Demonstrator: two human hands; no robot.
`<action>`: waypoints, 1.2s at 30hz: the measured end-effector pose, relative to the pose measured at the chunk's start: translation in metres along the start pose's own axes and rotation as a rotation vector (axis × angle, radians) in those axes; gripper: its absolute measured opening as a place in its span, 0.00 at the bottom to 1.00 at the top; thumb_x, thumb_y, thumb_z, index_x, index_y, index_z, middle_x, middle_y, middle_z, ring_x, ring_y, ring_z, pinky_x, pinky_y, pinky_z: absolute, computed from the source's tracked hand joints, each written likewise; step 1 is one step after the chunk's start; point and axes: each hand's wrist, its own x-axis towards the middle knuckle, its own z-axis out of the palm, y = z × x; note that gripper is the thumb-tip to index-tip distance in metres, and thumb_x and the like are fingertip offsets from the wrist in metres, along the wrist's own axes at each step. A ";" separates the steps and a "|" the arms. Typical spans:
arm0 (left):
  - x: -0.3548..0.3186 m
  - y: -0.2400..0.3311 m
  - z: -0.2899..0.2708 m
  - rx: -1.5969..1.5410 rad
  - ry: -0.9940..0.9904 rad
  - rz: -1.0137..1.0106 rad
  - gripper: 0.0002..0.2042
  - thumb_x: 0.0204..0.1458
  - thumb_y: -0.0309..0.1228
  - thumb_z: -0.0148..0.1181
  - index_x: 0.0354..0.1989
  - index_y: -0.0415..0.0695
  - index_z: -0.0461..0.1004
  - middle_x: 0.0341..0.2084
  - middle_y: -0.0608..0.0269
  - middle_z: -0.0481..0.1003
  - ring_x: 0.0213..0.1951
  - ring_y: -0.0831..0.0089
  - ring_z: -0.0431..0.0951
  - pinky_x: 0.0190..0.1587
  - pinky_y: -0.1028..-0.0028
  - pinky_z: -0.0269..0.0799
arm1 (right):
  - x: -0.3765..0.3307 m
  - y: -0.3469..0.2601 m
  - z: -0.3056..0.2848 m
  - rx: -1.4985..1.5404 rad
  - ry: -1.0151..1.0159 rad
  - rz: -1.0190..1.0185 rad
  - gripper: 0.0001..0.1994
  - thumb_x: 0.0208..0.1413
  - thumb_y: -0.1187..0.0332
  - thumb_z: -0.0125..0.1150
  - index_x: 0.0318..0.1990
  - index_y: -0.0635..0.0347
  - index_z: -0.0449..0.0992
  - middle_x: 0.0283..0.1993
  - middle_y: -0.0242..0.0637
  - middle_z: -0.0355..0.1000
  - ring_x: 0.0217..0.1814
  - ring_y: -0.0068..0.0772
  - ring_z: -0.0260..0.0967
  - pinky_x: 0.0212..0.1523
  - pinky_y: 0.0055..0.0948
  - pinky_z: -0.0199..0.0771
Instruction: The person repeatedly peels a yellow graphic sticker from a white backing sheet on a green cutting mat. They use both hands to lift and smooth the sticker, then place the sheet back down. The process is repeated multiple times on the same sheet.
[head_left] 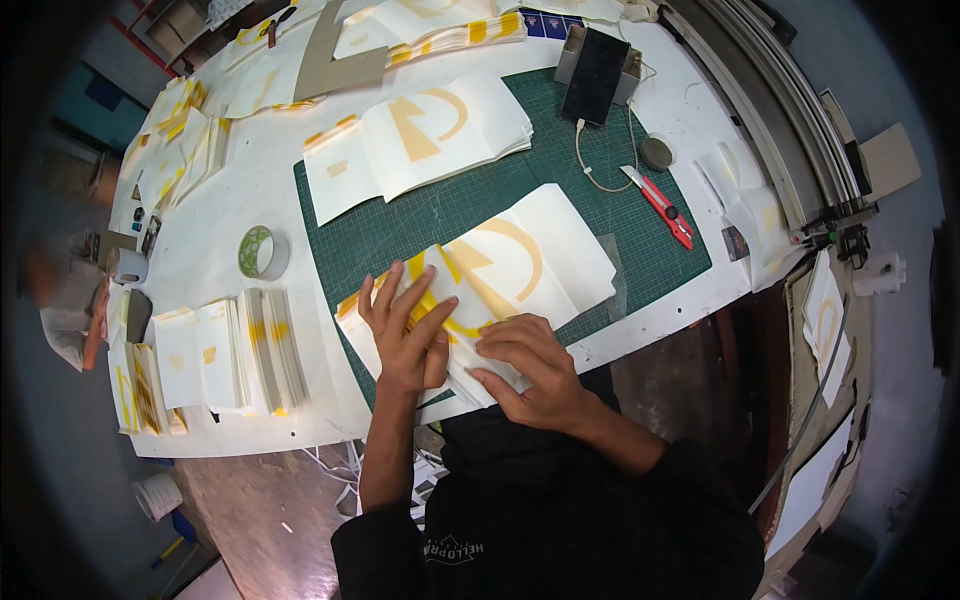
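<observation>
White desk [230, 210] with a green cutting mat [520, 190], both hands pressing a folded white sheet [520, 260].
The sheet, printed with yellow shapes, lies at the mat's near edge. Left hand [405, 335] lies flat on it, fingers spread; right hand [525, 370] presses its lower fold with bent fingers, gripping nothing. Similar sheets [415, 135] lie behind, a tape roll [262, 252] to the left, and a red cutter [662, 205] to the right.

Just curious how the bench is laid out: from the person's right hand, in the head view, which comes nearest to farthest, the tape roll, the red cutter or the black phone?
From the right hand:
1. Red cutter, up right.
2. Tape roll, left.
3. Black phone, far edge.
</observation>
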 end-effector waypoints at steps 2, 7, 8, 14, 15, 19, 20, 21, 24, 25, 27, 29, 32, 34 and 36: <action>-0.003 -0.006 -0.003 -0.014 -0.082 0.056 0.09 0.46 0.29 0.56 0.32 0.44 0.82 0.47 0.53 0.81 0.64 0.49 0.70 0.73 0.42 0.44 | 0.000 0.005 -0.011 -0.046 0.042 0.018 0.14 0.49 0.78 0.73 0.44 0.63 0.79 0.46 0.45 0.78 0.50 0.48 0.76 0.56 0.44 0.72; -0.002 -0.005 -0.005 -0.068 -0.068 0.002 0.12 0.50 0.35 0.53 0.32 0.44 0.82 0.44 0.54 0.81 0.61 0.49 0.73 0.72 0.42 0.45 | 0.000 0.072 -0.051 -0.651 0.342 0.284 0.18 0.52 0.69 0.74 0.49 0.66 0.78 0.49 0.48 0.75 0.53 0.50 0.71 0.54 0.47 0.68; -0.002 -0.004 -0.006 -0.076 -0.063 -0.010 0.12 0.51 0.36 0.53 0.32 0.44 0.82 0.43 0.54 0.81 0.60 0.50 0.73 0.72 0.43 0.46 | -0.002 0.084 -0.059 -0.733 0.320 0.363 0.19 0.53 0.67 0.74 0.50 0.67 0.78 0.50 0.48 0.74 0.54 0.51 0.70 0.55 0.48 0.65; -0.004 -0.008 -0.002 -0.084 -0.027 -0.006 0.15 0.49 0.44 0.56 0.29 0.44 0.81 0.41 0.54 0.81 0.57 0.50 0.74 0.70 0.43 0.48 | -0.013 0.074 -0.054 -0.591 0.230 0.217 0.18 0.54 0.63 0.73 0.50 0.63 0.82 0.51 0.46 0.72 0.56 0.47 0.66 0.58 0.46 0.59; -0.004 -0.008 -0.001 -0.084 -0.024 -0.008 0.15 0.49 0.44 0.57 0.28 0.44 0.80 0.40 0.54 0.81 0.57 0.51 0.74 0.70 0.43 0.49 | -0.012 0.069 -0.051 -0.534 0.207 0.121 0.18 0.54 0.63 0.73 0.49 0.62 0.82 0.50 0.45 0.72 0.55 0.47 0.66 0.57 0.46 0.59; -0.005 -0.008 -0.001 -0.073 -0.021 -0.007 0.14 0.46 0.43 0.59 0.26 0.44 0.80 0.40 0.54 0.81 0.56 0.51 0.74 0.69 0.44 0.49 | -0.009 0.061 -0.036 -0.497 0.186 0.166 0.15 0.50 0.68 0.76 0.45 0.62 0.82 0.48 0.40 0.75 0.53 0.41 0.71 0.55 0.40 0.63; -0.004 -0.008 -0.001 -0.069 -0.019 -0.007 0.14 0.46 0.43 0.60 0.25 0.44 0.80 0.40 0.54 0.81 0.56 0.51 0.74 0.69 0.44 0.50 | -0.008 0.063 -0.033 -0.538 0.237 0.135 0.15 0.49 0.73 0.77 0.44 0.63 0.81 0.45 0.41 0.76 0.46 0.42 0.74 0.51 0.38 0.68; -0.003 -0.008 -0.001 -0.066 -0.014 -0.005 0.13 0.45 0.42 0.60 0.25 0.44 0.80 0.40 0.54 0.81 0.55 0.51 0.74 0.68 0.44 0.50 | -0.008 0.067 -0.033 -0.528 0.317 0.132 0.14 0.50 0.73 0.76 0.44 0.63 0.80 0.43 0.42 0.77 0.43 0.43 0.74 0.48 0.38 0.70; -0.003 -0.007 -0.001 -0.062 -0.005 -0.007 0.12 0.42 0.41 0.62 0.25 0.44 0.79 0.39 0.54 0.80 0.55 0.51 0.74 0.68 0.44 0.51 | -0.010 0.077 -0.036 -0.507 0.484 0.192 0.12 0.52 0.76 0.74 0.43 0.63 0.79 0.37 0.42 0.77 0.37 0.45 0.74 0.43 0.39 0.72; -0.003 -0.008 -0.001 -0.059 -0.005 -0.003 0.12 0.41 0.40 0.62 0.25 0.44 0.79 0.39 0.54 0.80 0.54 0.51 0.74 0.68 0.44 0.51 | -0.008 0.074 -0.039 -0.506 0.499 0.252 0.11 0.52 0.77 0.73 0.43 0.63 0.79 0.36 0.42 0.77 0.37 0.45 0.75 0.42 0.40 0.71; -0.003 -0.008 -0.001 -0.058 -0.003 0.000 0.11 0.39 0.39 0.63 0.24 0.44 0.79 0.39 0.54 0.80 0.54 0.51 0.74 0.67 0.44 0.51 | -0.008 0.077 -0.044 -0.524 0.495 0.284 0.10 0.53 0.78 0.71 0.42 0.63 0.78 0.35 0.41 0.77 0.37 0.46 0.75 0.43 0.41 0.70; -0.003 -0.007 -0.001 -0.062 0.000 0.004 0.11 0.37 0.39 0.63 0.24 0.44 0.79 0.39 0.54 0.80 0.54 0.51 0.74 0.67 0.44 0.52 | -0.014 0.089 -0.049 -0.562 0.464 0.227 0.09 0.53 0.78 0.71 0.40 0.63 0.78 0.36 0.40 0.78 0.39 0.45 0.76 0.45 0.41 0.69; -0.002 -0.006 -0.001 -0.058 -0.009 -0.002 0.11 0.37 0.38 0.64 0.24 0.44 0.79 0.39 0.54 0.80 0.54 0.51 0.74 0.66 0.44 0.52 | -0.014 0.096 -0.051 -0.652 0.431 0.117 0.08 0.52 0.78 0.71 0.39 0.62 0.78 0.41 0.42 0.78 0.43 0.45 0.75 0.49 0.43 0.67; -0.002 -0.007 -0.001 -0.055 -0.007 -0.001 0.11 0.37 0.38 0.64 0.24 0.44 0.79 0.39 0.54 0.80 0.54 0.51 0.74 0.66 0.44 0.52 | -0.012 0.092 -0.050 -0.728 0.426 0.089 0.08 0.51 0.79 0.71 0.38 0.62 0.78 0.45 0.44 0.77 0.48 0.46 0.74 0.52 0.44 0.66; -0.004 -0.007 -0.001 -0.048 -0.012 -0.004 0.12 0.41 0.40 0.62 0.25 0.44 0.79 0.39 0.54 0.80 0.55 0.50 0.74 0.66 0.44 0.52 | -0.009 0.086 -0.049 -0.811 0.425 0.055 0.09 0.50 0.79 0.71 0.37 0.61 0.79 0.48 0.45 0.76 0.51 0.47 0.73 0.54 0.45 0.65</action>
